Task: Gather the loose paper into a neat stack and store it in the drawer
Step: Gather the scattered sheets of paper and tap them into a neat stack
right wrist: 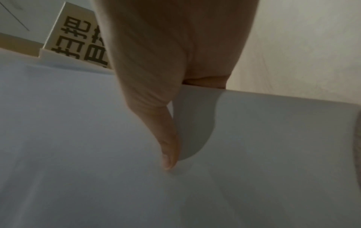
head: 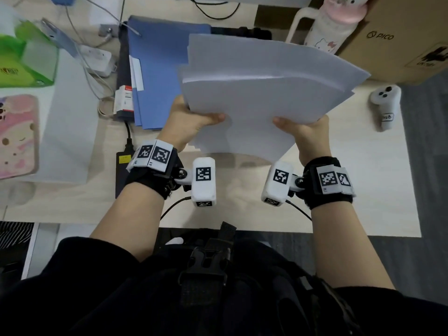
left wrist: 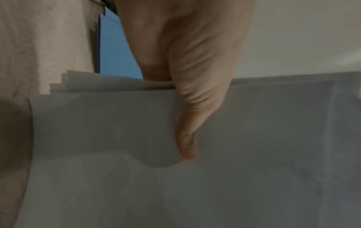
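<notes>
A bundle of white paper sheets (head: 261,93) is lifted off the desk, its edges fanned and uneven. My left hand (head: 194,120) pinches its left edge with the thumb on top. My right hand (head: 303,129) pinches the right edge the same way. In the left wrist view my left hand (left wrist: 185,108) lies with the thumb flat on the paper (left wrist: 117,138), and staggered sheet corners show at the left. In the right wrist view my right hand (right wrist: 168,131) presses its thumb on the paper (right wrist: 78,138). The fingers under the sheets are hidden. No drawer is in view.
Blue folders (head: 157,69) lie behind my left hand on the pale desk (head: 363,190). A cardboard box (head: 400,40) and a bottle (head: 332,23) stand at the back right. A white controller (head: 385,105) lies right. A phone (head: 17,137), green pack (head: 26,57) and cables sit left.
</notes>
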A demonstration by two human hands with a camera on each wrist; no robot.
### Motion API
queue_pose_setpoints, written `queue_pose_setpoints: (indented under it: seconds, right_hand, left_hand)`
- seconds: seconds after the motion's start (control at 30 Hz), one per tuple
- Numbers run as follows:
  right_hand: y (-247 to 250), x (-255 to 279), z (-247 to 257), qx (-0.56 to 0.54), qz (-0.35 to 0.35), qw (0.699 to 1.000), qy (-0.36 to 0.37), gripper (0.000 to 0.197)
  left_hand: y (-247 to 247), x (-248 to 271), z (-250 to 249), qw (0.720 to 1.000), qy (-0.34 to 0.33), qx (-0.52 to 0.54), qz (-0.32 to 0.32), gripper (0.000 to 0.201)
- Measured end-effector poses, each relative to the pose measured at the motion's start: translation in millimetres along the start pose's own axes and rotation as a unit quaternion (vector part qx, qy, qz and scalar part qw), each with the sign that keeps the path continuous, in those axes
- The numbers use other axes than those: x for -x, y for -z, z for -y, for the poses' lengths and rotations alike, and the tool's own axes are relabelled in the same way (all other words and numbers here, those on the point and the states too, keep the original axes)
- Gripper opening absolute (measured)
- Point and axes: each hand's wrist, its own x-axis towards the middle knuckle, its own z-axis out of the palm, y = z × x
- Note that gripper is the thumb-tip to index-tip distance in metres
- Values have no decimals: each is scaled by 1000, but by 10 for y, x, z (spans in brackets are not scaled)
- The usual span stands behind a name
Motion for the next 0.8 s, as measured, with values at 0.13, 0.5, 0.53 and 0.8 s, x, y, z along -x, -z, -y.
queue_pose_setpoints:
  seconds: [0.13,0.5,0.53,0.8]
  right_hand:
    - [29,-22,103,10,10,1000,26,28]
    - [110,16,265,11,47,998,39,36]
    - [95,13,280,9,47,998,46,37]
    - [204,3,240,13,13,1000,13,19]
  left_hand:
    - [-11,49,-96,999,-31,10,5,36]
    - [-139,210,-264,994,-91,54,-39,59]
    - [-178,203,-281,994,-88,54,-37,55]
    - [-217,241,-161,996,-64,-21,-59,44]
